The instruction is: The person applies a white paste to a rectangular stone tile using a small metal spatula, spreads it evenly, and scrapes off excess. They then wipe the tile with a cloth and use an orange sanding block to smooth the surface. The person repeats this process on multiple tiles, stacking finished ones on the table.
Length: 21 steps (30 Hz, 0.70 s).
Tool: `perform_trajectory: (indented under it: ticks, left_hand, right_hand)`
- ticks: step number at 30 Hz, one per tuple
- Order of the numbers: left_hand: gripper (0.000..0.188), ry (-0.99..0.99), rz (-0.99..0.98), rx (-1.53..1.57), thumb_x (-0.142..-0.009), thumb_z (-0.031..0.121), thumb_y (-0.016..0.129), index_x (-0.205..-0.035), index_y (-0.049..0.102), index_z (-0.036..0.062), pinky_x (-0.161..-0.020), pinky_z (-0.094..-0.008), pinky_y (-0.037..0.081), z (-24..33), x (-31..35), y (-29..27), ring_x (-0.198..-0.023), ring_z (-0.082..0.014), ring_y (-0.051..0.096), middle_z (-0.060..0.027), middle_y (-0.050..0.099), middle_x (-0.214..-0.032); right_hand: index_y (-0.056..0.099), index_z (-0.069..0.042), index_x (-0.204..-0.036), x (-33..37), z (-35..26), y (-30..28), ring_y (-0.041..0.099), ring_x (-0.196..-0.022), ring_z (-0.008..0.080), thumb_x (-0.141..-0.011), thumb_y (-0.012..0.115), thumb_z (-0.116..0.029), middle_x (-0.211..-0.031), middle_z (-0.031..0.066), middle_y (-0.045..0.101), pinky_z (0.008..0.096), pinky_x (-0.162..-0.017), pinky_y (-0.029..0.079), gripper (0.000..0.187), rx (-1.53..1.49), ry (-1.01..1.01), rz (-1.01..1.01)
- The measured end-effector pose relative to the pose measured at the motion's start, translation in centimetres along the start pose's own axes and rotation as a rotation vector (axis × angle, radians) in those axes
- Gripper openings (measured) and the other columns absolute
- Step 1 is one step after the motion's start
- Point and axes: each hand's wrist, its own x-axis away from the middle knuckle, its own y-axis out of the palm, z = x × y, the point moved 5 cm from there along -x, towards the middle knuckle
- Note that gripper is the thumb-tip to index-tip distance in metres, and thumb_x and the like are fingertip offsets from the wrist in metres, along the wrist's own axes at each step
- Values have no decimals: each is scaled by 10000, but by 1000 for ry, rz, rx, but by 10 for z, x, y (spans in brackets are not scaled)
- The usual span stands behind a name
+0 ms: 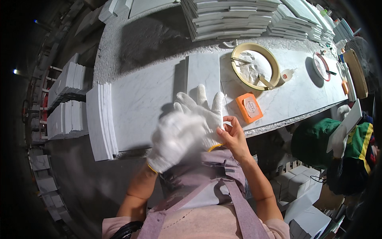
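Note:
My left hand [171, 139] wears a white knitted glove with a yellow cuff edge. It is smeared by motion, so its fingers cannot be made out. My bare right hand [234, 137] pinches the side of a second white knitted glove [213, 119] between thumb and fingers. That glove's fingers point away from me, spread out, and its yellow-edged cuff hangs close to my apron [199, 175]. The gloved left hand overlaps its left part. Just beyond the gloves, a pale marble-look tile [203, 69] lies on the worktop.
A yellow-rimmed bowl [277, 65] holds white paste and spreading tools. Near it are an orange box [243, 104] and a small white bottle [287, 74]. Tile stacks stand at the back [230, 20] and left [99, 119]. At right, a person in green [312, 139] holds a white slab [345, 125].

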Motion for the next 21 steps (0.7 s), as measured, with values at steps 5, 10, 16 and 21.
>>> perform_trajectory:
  ticks: [5,10,16,21]
  left_hand:
    - [466,-30,-172,-128,-880,282,869,-1259,688,82,-940,-423,546,16,22,31,-1073,-310,685,-124,697,-1166]
    - [506,-167,-113,70,-911,282,854,-1311,634,64,-956,-397,548,3,26,29,-1089,-252,687,-112,702,-1170]
    - [655,-228,-34,125,-868,355,894,-1343,564,46,-955,-387,551,5,30,29,-1073,-227,678,-124,696,-1169]
    - [699,-398,-48,179,-828,402,924,-1312,558,54,-914,-374,561,-4,40,32,-998,-195,671,-101,697,-1096]
  right_hand:
    - [410,-34,-1517,12,-9,18,660,-947,107,-1011,710,-150,-1234,73,640,228,-684,522,600,-88,-182,-250]
    - [403,-53,-1626,18,-5,24,647,-982,88,-1043,672,-130,-1334,53,646,228,-712,544,647,-88,-129,-264]
    - [662,-39,-1413,15,-5,31,663,-953,82,-1033,687,-77,-1117,25,709,249,-780,567,383,131,-350,-72]
    - [697,-11,-1342,17,-3,37,672,-983,98,-1026,653,-20,-1086,29,707,269,-867,552,319,161,-284,-71]
